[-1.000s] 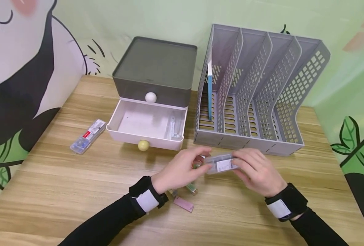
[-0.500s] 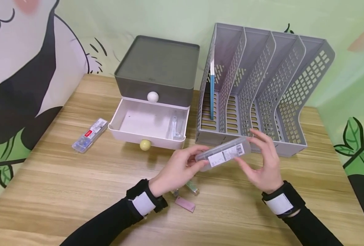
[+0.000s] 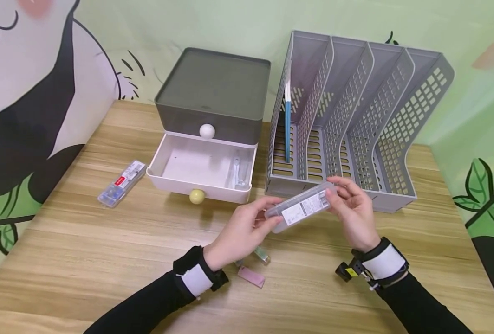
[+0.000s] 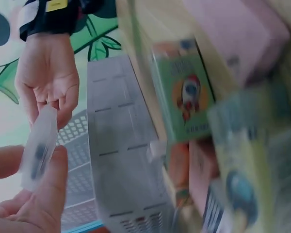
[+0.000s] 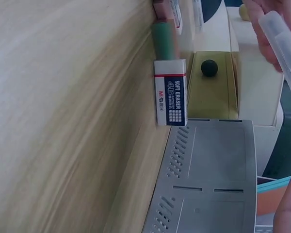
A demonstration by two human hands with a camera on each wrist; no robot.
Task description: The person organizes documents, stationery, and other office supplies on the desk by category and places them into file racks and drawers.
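In the head view, a translucent plastic case (image 3: 277, 214) with a white barcode label is held up above the table, its right end higher. My left hand (image 3: 235, 235) pinches the left end between thumb and fingers. The right hand (image 3: 356, 218) grips the other end, thumb on the front over the label's edge. Beneath the left hand, a green block (image 3: 261, 254) and a pink block (image 3: 251, 277) lie on the table, partly hidden. From the left wrist, a green rocket-printed block (image 4: 184, 94) appears close by. A boxed soft eraser (image 5: 171, 92) shows in the right wrist view.
A white drawer (image 3: 176, 184) stands pulled out under a dark grey top (image 3: 215, 86), with clear items (image 3: 239, 171) at its right. Beside it is a grey file rack (image 3: 339, 188) holding a blue thin item (image 3: 288, 130). A blue clear case (image 3: 121, 183) lies left.
The case has tilted up, its label facing me more fully. My right hand let its fingers spread off the case's end, then closed on that end again with its wrist turned.
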